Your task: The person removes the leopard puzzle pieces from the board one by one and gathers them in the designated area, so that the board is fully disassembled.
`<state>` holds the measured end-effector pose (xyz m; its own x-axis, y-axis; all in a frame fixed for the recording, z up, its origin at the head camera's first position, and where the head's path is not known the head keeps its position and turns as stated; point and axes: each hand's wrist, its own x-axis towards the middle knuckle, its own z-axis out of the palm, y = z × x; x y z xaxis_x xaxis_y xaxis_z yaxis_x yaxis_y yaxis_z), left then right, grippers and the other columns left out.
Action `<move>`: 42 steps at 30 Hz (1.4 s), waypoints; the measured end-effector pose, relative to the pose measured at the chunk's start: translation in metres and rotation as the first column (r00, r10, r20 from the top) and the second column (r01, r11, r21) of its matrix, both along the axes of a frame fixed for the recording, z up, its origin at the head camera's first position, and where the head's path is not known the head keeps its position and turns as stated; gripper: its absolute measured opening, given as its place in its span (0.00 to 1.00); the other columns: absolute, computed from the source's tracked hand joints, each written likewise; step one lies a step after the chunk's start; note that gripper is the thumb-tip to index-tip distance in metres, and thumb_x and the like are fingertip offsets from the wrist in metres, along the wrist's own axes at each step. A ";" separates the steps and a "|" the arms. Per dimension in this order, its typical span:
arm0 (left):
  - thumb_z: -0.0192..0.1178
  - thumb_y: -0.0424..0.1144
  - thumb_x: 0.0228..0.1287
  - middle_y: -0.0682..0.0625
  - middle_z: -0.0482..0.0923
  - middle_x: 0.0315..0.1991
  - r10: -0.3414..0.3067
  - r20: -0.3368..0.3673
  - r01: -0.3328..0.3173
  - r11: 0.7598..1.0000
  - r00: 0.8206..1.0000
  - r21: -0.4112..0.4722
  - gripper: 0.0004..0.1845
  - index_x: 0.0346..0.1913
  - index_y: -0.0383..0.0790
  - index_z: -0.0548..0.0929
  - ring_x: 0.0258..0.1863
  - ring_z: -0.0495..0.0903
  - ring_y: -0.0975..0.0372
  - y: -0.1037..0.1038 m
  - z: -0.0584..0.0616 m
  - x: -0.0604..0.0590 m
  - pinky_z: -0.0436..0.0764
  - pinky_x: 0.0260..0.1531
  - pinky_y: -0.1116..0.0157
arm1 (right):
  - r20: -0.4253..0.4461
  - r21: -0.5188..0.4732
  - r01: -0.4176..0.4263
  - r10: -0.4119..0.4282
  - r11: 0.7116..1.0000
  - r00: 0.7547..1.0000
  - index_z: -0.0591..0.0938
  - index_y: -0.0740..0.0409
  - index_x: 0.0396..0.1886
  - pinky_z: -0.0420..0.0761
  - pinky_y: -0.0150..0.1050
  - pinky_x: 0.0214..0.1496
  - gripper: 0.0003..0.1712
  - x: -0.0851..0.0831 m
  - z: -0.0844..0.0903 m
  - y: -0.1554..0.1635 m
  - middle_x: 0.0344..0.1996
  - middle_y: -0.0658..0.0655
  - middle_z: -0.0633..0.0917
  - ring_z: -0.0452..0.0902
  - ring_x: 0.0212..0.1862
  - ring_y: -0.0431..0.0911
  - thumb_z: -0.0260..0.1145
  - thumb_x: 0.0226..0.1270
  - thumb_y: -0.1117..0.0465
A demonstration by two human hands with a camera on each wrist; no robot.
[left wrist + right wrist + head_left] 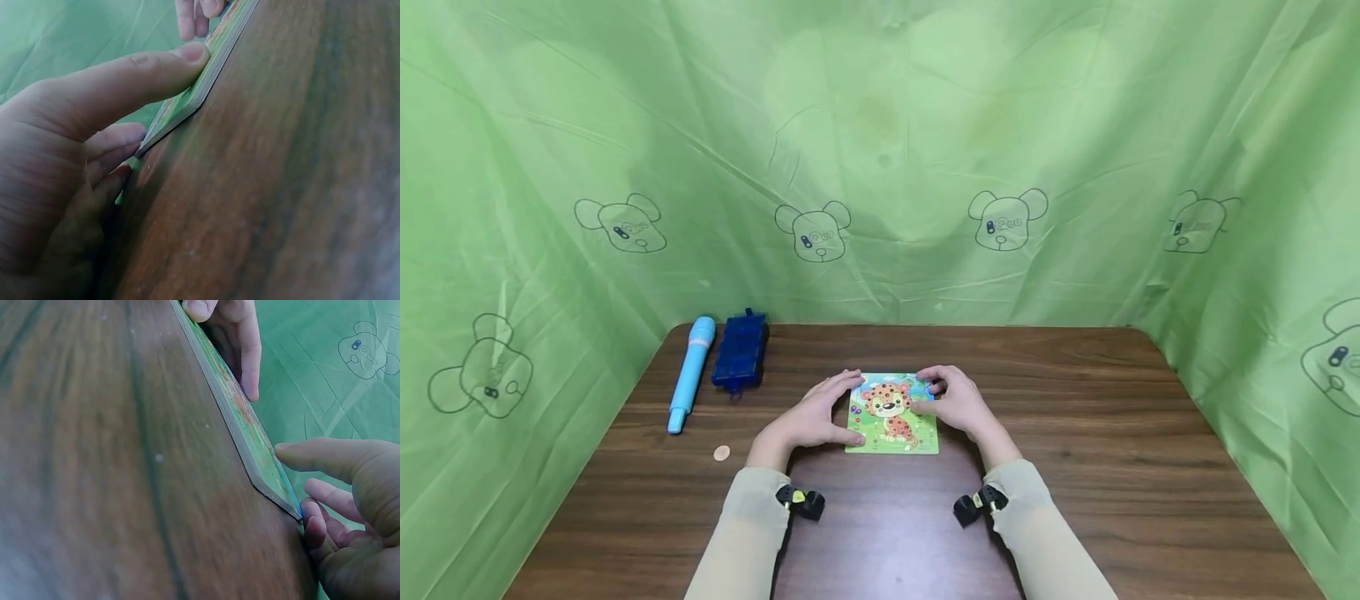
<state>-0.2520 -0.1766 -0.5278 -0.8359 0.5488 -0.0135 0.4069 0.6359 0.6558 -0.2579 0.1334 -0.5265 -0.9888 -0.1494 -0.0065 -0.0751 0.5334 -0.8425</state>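
A thin square picture board (880,440) with a cartoon leopard on a green and blue ground lies on the wooden table, between both hands. My left hand (811,418) grips its left side. The left thumb (190,53) rests on top by the near corner, while the other fingers reach to the far corner. On the opposite side, my right hand (961,407) holds the edge with curled fingers. Its thumb (312,456) lies over the picture, and the fingertips meet the board's far right corner.
A light blue toy microphone (690,379) lies at the table's left, beside a dark blue see-through plastic case (741,352). Closer to the left forearm is a small copper-coloured disc (722,452). Green cloth (883,283) with mouse-like drawings hangs behind the table and along both sides.
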 end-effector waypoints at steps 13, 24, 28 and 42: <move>0.84 0.61 0.54 0.49 0.55 0.88 0.005 0.022 -0.005 1.000 1.000 0.008 0.61 0.87 0.46 0.64 0.88 0.50 0.48 -0.001 0.001 -0.001 0.52 0.82 0.34 | -0.028 0.039 -0.001 0.002 0.999 1.000 0.89 0.53 0.59 0.80 0.46 0.54 0.30 0.001 0.000 -0.002 0.51 0.55 0.81 0.80 0.50 0.47 0.89 0.56 0.58; 0.85 0.60 0.52 0.49 0.58 0.87 0.036 0.059 -0.037 0.999 0.998 0.012 0.60 0.86 0.49 0.66 0.88 0.49 0.45 -0.015 0.003 -0.002 0.54 0.81 0.33 | -0.043 0.029 -0.054 0.055 0.998 0.998 0.87 0.58 0.60 0.81 0.41 0.49 0.33 0.005 0.003 -0.013 0.48 0.58 0.80 0.79 0.45 0.48 0.89 0.55 0.59; 0.85 0.61 0.51 0.50 0.58 0.87 0.031 0.055 -0.032 0.999 0.998 0.012 0.61 0.86 0.49 0.66 0.88 0.50 0.46 -0.013 0.003 -0.002 0.55 0.81 0.34 | -0.037 0.046 -0.033 0.034 0.998 0.999 0.87 0.57 0.60 0.80 0.43 0.50 0.33 0.005 0.003 -0.015 0.50 0.58 0.79 0.78 0.47 0.48 0.89 0.55 0.58; 0.85 0.59 0.54 0.49 0.57 0.88 0.011 0.047 -0.011 1.000 0.999 -0.011 0.60 0.86 0.45 0.64 0.88 0.48 0.49 -0.012 0.003 -0.003 0.44 0.84 0.39 | -0.073 0.103 -0.028 0.035 0.994 0.997 0.86 0.58 0.61 0.79 0.48 0.54 0.33 0.004 0.003 -0.017 0.52 0.59 0.80 0.78 0.49 0.49 0.88 0.57 0.57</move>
<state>-0.2551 -0.1886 -0.5244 -0.8402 0.5391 -0.0589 0.3687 0.6474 0.6670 -0.2539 0.1162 -0.5232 -0.9819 -0.1826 0.0499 -0.1533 0.6123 -0.7756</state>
